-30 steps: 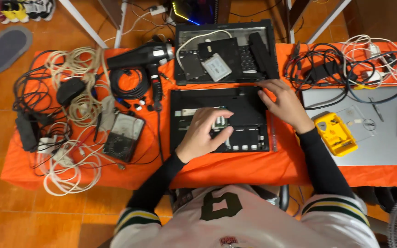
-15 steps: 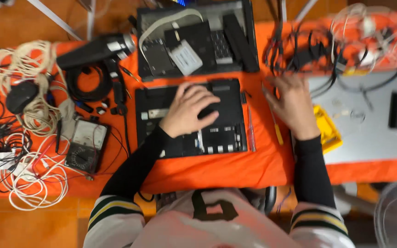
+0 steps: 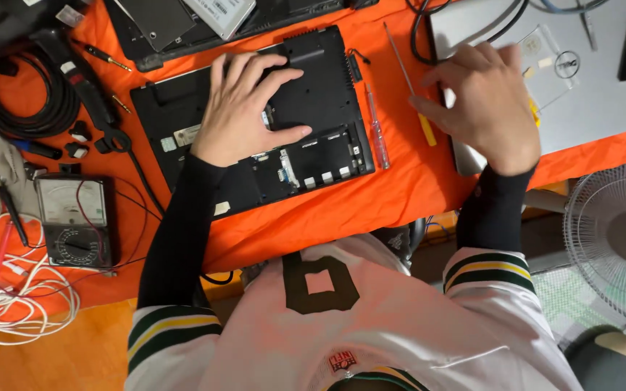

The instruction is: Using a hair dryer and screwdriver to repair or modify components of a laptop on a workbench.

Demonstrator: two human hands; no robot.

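Since a moment ago the view has swung left and closer, and the right hand (image 3: 483, 101) has left the far cables to hover over the yellow-handled screwdriver (image 3: 409, 83) on the orange surface (image 3: 371, 210). Its grip is loosely spread, fingertips just touching or just above the handle; I cannot tell which, and nothing is pinched yet. The left hand (image 3: 244, 108) lies flat, fingers spread, pressing on the black laptop base (image 3: 313, 94), which sits bottom-up at the middle of the surface with its near bays uncovered. A second, clear-handled screwdriver (image 3: 377, 130) lies between the base and the yellow one. An analogue multimeter (image 3: 75, 221) rests at the near left. The step in hand looks like picking up a driver while steadying the base; next, the fingers need to close round the handle and lift it.
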